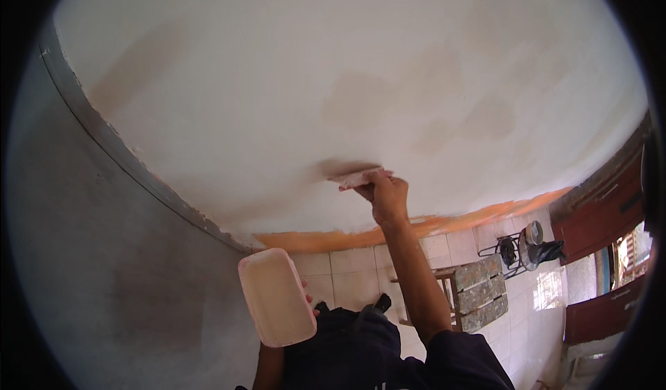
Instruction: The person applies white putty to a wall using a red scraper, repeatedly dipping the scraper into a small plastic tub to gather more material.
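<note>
My right hand (388,197) is closed around a flat putty spreader (357,178), smeared whitish and pink. The spreader is held up at the white wall (277,98), its shadow lying just beside it; whether its edge touches the surface I cannot tell. On the left, my left hand (309,300) supports a shallow rectangular tray (279,298) with rounded corners and a pinkish rim. A smooth off-white coating covers the inside of the tray. Only a few fingertips show past the tray's right side; the rest of that hand is hidden behind it.
An orange unpainted strip (312,242) runs along the wall's lower edge. A grey wall (139,265) meets it at the left. To the right, a paint-spattered slatted wooden bench (480,293) stands on the tiled floor (354,265). Beyond it are a metal rack (512,251), a bucket (533,233) and a reddish door (600,213).
</note>
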{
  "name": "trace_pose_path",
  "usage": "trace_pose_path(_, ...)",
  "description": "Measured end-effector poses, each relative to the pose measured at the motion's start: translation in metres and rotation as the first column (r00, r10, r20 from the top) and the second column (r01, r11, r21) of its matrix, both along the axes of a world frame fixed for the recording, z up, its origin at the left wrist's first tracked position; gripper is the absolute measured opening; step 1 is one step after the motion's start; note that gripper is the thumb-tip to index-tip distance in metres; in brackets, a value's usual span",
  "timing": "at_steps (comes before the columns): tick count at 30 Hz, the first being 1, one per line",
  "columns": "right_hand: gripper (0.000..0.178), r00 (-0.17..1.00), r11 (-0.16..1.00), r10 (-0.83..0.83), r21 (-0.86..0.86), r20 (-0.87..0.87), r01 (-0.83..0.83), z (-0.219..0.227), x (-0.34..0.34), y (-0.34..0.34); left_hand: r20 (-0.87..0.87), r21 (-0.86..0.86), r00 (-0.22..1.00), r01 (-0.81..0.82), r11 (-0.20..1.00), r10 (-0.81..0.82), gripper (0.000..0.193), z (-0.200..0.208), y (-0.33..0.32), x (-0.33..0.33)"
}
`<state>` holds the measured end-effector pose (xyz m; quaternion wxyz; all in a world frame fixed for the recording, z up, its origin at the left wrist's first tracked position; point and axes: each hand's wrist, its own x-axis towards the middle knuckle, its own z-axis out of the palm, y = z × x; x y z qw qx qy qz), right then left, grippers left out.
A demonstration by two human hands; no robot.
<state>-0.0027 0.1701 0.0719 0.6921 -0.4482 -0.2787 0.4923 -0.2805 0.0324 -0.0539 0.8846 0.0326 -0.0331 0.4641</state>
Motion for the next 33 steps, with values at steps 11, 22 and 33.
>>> trace_pose_path(11,0.026,0.929,0.946,-0.235,-0.288,-0.287,0.151,-0.128,0.022,-0.074,0.012,-0.059,0.998,-0.061,0.996,0.062,0.082,-0.036,-0.01,-0.008)
trace_pose_path(22,0.025,0.926,0.934,-0.351,-0.12,-0.14,0.336,-0.067,0.007,-0.008,0.046,0.037,0.998,-0.035,0.999,0.033,0.087,-0.011,-0.003,-0.006)
trace_pose_path(33,0.018,0.956,0.955,-0.278,-0.133,-0.089,0.265,-0.086,-0.007,-0.054,0.003,0.054,0.999,-0.037,0.998,0.036,0.093,-0.011,0.0,-0.002)
